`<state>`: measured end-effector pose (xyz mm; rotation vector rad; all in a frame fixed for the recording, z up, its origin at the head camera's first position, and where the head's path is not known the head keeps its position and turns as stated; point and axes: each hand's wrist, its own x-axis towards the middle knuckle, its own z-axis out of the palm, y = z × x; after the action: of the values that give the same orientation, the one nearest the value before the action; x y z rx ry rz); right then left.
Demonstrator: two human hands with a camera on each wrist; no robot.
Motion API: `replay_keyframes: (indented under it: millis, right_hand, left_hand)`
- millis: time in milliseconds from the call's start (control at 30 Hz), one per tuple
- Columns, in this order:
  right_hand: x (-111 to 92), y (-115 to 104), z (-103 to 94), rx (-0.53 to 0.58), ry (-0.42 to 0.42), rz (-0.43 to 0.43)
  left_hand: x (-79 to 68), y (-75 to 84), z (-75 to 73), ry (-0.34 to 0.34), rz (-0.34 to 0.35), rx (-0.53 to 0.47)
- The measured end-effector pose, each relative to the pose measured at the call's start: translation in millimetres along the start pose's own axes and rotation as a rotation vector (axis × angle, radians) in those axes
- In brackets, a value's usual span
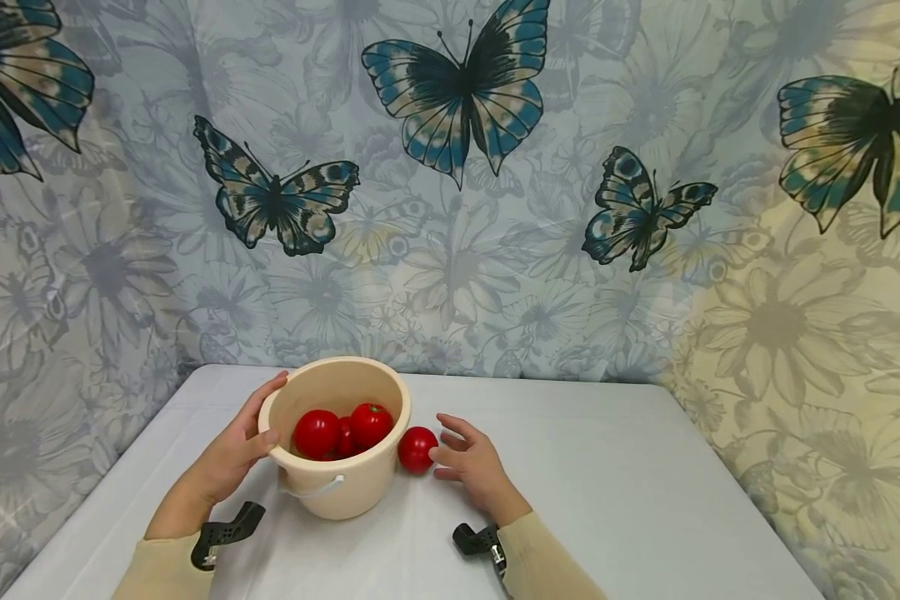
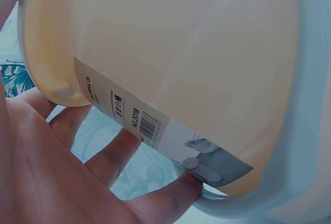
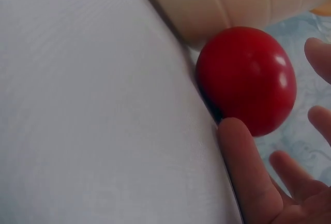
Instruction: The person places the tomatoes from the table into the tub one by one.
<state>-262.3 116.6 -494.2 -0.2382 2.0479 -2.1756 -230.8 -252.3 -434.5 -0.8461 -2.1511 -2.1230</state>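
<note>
A cream bucket with a thin handle stands at the left of the table, several red tomatoes inside it. My left hand grips its left side, thumb over the rim. In the left wrist view, the fingers lie along the bucket's outer wall beside a printed label. Another red tomato sits on the table close by the bucket's right side. Just right of it is my right hand, fingers spread and thumb apart. The right wrist view has one fingertip right at the tomato's lower edge.
A white-covered table extends to the right and behind the bucket. Around it hangs a flowered cloth backdrop with large butterflies. Black camera mounts are worn on both wrists.
</note>
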Motion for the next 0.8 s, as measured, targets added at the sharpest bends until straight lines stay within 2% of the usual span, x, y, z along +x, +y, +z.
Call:
replay_keyframes:
  millis: [467,667,800]
  right_hand:
    - [7.5,1.3,18.4,-0.126,-0.024,-0.027]
    - [9.4,3.7,20.1,-0.17,-0.032,-0.041]
    - [9.1,4.6,20.0,-0.238,-0.048,-0.038]
  left_hand:
    - [-0.1,2.9,2.6,0.007,-0.006,0.012]
    - [0.1,0.0,0.7,0.004,0.003,0.002]
    - [0.1,-0.6,0.5,0.001,0.006,-0.002]
